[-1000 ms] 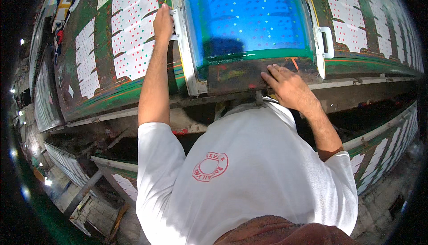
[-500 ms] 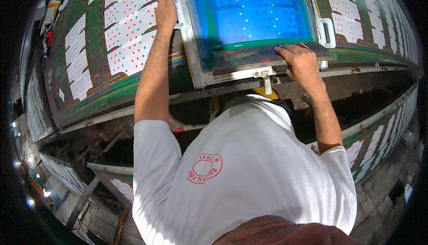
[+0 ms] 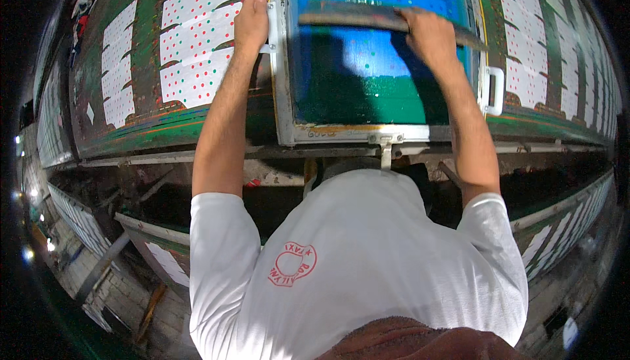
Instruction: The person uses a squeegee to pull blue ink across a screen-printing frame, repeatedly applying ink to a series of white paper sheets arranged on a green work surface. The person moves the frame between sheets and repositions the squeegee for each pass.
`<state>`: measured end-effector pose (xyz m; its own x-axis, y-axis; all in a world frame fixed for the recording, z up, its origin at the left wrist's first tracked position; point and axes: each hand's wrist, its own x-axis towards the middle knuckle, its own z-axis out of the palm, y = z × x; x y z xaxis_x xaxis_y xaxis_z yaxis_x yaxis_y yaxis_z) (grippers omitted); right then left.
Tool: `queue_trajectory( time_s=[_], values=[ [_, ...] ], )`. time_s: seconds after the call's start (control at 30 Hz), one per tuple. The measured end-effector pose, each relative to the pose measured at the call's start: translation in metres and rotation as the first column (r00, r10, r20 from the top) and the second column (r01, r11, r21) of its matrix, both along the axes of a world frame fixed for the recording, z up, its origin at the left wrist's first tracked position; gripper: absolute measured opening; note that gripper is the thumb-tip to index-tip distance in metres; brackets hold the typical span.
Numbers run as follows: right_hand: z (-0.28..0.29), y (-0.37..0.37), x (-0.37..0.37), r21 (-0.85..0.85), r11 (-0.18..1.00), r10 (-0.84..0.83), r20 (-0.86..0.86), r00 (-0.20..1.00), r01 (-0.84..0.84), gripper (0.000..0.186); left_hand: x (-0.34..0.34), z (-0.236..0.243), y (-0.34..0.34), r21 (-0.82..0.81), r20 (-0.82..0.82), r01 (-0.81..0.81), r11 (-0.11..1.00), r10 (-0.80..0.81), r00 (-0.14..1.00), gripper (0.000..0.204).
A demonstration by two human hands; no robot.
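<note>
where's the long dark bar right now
In the head view's upper middle, the long dark bar spans crosswise over the blue-and-green screen panel, its right part in the right grip.

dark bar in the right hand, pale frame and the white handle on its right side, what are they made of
Dark bar: perhaps wood, dull brownish; blur hides any grain.
Pale frame: probably metal, worn, with straight slim edges and scuff marks.
White handle: plastic or painted metal, smooth and evenly white; the look leaves it open.
</note>
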<state>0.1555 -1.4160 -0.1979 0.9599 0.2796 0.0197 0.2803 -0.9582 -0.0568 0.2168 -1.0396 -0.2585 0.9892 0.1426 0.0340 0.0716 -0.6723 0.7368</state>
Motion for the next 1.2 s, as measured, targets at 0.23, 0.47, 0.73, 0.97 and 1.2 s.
queue_trajectory(
  time_s=[0.23,0.47,0.73,0.97,1.2],
  values=[
    [-0.021,-0.017,0.211,0.057,0.997,0.043,0.277,0.96,-0.061,0.024,0.005,-0.005,0.005,0.033,-0.11,-0.024,0.999,0.028,0.994,0.042],
    [0.015,-0.024,0.33,-0.002,0.996,0.094,0.074,0.993,-0.094,0.025,0.0,-0.003,0.003,-0.035,-0.149,-0.078,0.996,0.072,0.986,0.043],
    [0.021,-0.032,0.37,0.014,0.993,0.115,-0.037,0.993,-0.115,0.031,-0.005,0.016,-0.007,0.179,-0.17,-0.063,0.982,0.094,0.981,0.04],
    [0.014,-0.031,0.33,-0.009,0.969,0.244,-0.152,0.958,-0.248,0.03,-0.001,0.008,-0.003,0.131,-0.166,-0.091,0.987,0.113,0.98,0.052],
    [0.022,-0.021,0.138,0.041,0.965,0.261,-0.143,0.955,-0.258,0.023,0.001,0.005,-0.001,0.078,-0.124,-0.04,0.996,0.049,0.991,0.054]
  ],
)
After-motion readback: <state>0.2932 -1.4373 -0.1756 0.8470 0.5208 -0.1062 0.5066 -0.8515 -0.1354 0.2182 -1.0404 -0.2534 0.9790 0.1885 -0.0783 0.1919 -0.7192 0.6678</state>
